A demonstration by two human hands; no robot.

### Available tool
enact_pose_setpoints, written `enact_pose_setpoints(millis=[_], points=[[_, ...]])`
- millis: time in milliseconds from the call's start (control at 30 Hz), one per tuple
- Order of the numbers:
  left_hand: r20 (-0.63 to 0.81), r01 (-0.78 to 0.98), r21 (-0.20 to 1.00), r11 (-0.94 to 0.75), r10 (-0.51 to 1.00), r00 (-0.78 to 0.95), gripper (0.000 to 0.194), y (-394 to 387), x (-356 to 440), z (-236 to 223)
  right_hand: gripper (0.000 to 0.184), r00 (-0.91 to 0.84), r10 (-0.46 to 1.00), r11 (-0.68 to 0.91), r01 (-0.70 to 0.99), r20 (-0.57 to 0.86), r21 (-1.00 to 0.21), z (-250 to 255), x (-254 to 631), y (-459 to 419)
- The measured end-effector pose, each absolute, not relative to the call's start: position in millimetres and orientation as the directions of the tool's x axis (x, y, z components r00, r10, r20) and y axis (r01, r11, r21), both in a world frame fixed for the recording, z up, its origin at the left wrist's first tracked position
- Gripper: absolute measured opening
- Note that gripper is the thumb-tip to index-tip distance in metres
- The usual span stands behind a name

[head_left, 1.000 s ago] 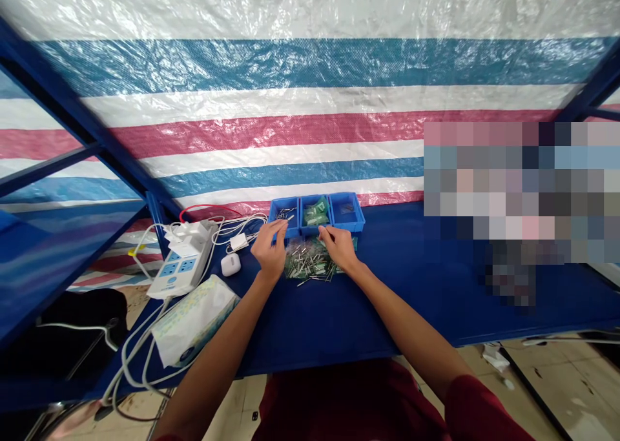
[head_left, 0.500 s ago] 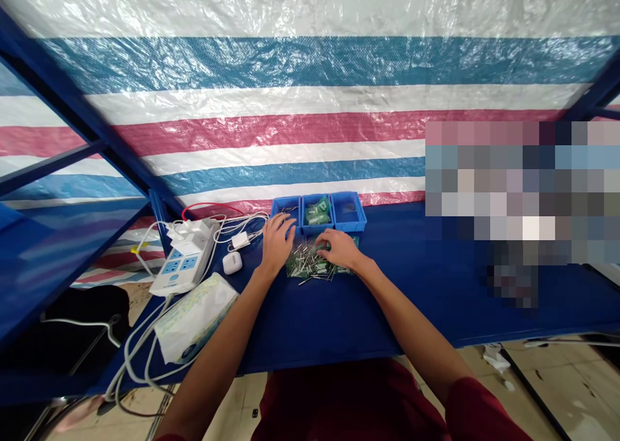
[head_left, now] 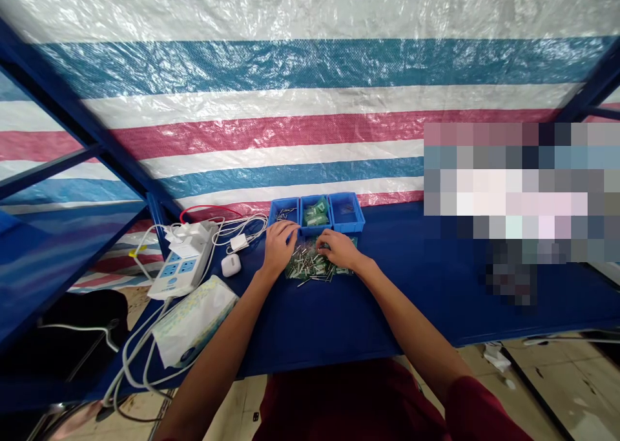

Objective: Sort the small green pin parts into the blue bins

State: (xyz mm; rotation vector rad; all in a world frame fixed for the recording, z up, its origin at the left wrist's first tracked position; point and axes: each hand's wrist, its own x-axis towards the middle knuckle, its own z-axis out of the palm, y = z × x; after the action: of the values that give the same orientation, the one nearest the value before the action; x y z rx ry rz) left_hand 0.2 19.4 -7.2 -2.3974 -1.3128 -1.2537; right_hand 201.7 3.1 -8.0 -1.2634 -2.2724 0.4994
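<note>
A heap of thin silver metal pins [head_left: 310,266] lies on green-and-clear plastic packaging [head_left: 345,270] in front of the bins. At the heap's left edge is my left hand [head_left: 279,247], palm down, fingers stretched forward by the left blue bin [head_left: 272,216] and thumb apart, with nothing seen in it. My right hand [head_left: 339,250] reaches over the right side of the heap, its thumb and fingertips bent together in a pinch. What those fingertips hold, if anything, is too small to make out. Inside the left bin lie more metal pins [head_left: 285,214].
A middle bin [head_left: 316,230] holds green packets [head_left: 316,212]; a right bin [head_left: 347,225] adjoins it. On the left are a power strip [head_left: 180,276], white cables [head_left: 254,225], a small white case [head_left: 231,265] and a tissue pack [head_left: 196,325]. Pixelation covers the right side.
My left hand has drawn back slightly from the left bin towards the heap, so the pins in that bin show more. My right hand stays almost in place over the heap.
</note>
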Motion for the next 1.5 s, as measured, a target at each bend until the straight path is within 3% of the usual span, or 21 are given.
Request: enact_pose_setpoints(millis=[167,333,433,567,733,1000,1267,1500], points=[[0.713,0.688,0.312,-0.655,0.641,0.286,0.025,15,5,-5,0.01,-0.225,0.886,0.461,0.536,0.406,-0.708,-9,198,3],[0.682,0.609,0.364,-0.705,0.647,0.341,0.026,12,8,-7,0.01,-0.08,0.953,0.301,0.171,0.291,-0.938,-10,193,2],[0.662,0.555,0.379,-0.74,0.636,0.397,0.027,12,9,-11,0.02,-0.084,0.963,0.256,-0.003,0.256,-0.967,-12,190,3],[0.662,0.527,0.396,-0.752,0.632,0.404,0.026,13,10,-15,0.03,-0.065,0.972,0.222,-0.079,0.227,-0.972,-14,188,4],[0.667,0.543,0.431,-0.721,0.66,0.346,0.023,10,11,-10,0.031,-0.051,0.968,0.246,0.005,0.245,-0.969,-16,188,5],[0.662,0.571,0.489,-0.659,0.707,0.25,0.027,9,10,-6,0.024,-0.053,0.906,0.417,0.278,0.419,-0.865,-14,184,0],[0.636,0.622,0.536,-0.571,0.757,0.147,0.039,0,16,-1,0.022,-0.146,0.897,0.442,0.298,0.417,-0.846,-10,184,-3],[0.636,0.555,0.6,-0.576,0.765,0.106,0.04,-2,17,1,0.027,-0.171,0.863,0.504,0.346,0.475,-0.792,-10,184,-3]])
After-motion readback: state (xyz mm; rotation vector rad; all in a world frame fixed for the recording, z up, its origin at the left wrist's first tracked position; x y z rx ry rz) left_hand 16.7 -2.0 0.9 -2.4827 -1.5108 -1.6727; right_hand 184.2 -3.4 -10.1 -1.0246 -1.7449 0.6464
